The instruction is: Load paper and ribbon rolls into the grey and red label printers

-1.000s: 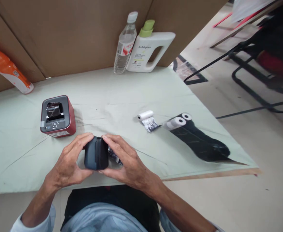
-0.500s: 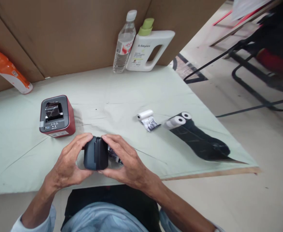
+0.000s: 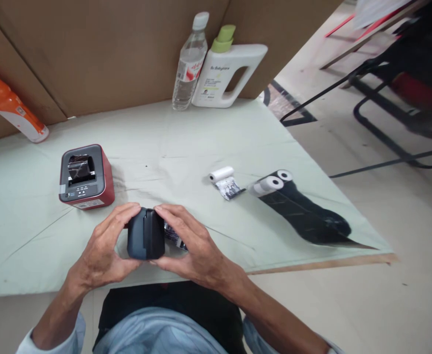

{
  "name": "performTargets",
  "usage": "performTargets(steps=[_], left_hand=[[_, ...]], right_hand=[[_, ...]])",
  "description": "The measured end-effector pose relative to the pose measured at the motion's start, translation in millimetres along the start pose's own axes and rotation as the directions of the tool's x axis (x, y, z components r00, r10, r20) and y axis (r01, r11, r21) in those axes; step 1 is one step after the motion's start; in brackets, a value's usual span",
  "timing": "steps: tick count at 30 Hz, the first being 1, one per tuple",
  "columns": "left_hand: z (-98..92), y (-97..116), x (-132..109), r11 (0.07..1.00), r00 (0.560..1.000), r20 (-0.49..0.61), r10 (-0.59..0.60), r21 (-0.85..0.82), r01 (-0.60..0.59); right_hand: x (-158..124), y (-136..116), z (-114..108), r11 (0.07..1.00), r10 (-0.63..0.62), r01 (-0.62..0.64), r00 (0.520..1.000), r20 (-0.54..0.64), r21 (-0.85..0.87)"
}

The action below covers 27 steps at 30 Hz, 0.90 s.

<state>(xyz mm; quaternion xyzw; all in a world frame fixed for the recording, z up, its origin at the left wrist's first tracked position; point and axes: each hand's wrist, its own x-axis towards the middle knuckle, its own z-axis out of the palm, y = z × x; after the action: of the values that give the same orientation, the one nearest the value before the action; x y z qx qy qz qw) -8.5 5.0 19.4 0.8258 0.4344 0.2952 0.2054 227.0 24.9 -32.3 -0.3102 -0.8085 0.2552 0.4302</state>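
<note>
Dark case (image 3: 145, 235) sits between our two hands near the front edge of the worktop (image 3: 157, 147), its lengthwise seam facing up at us. With the left hand (image 3: 103, 248) we pinch its left half, fingers at the far edge and thumb at the near one; with the right hand (image 3: 193, 246) we pinch the right half the same way, the other fingers loosely curved. We cannot tell whether its underside touches the worktop. To handle it well, we should press evenly at both ends and keep the seam in sight, with our fingertips beside the gap rather than across it. Patterned paper (image 3: 175, 238) shows between the case and our right hand; whether it joins the case we cannot tell, so we had best avoid creasing it. The red box (image 3: 86, 191) stands apart to the left, leaving our left wrist room to turn.
</note>
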Motion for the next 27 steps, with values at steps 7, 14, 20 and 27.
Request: performTargets(steps=[7,14,20,27], left_hand=[[-0.4,1.9,0.4,1.000,1.000,-0.002,-0.005,0.009,0.005],[0.0,-0.1,-0.5,1.000,1.000,-0.001,0.017,0.003,-0.017],[-1.5,-1.9,-3.0,0.999,1.000,0.019,-0.003,-0.038,0.003],[-9.8,1.1,-7.6,0.966,0.982,0.106,-0.156,-0.191,0.174]], right_hand=[[0.8,-0.7,-1.8,1.000,-0.012,0.012,1.000,0.001,0.004],[2.1,2.9,-1.7,0.999,-0.047,0.047,0.999,0.001,0.018],[3.8,0.5,0.2,0.999,-0.033,0.033,0.999,0.001,0.009],[1.6,-0.2,8.9,1.000,-0.004,0.004,1.000,-0.020,-0.019]])
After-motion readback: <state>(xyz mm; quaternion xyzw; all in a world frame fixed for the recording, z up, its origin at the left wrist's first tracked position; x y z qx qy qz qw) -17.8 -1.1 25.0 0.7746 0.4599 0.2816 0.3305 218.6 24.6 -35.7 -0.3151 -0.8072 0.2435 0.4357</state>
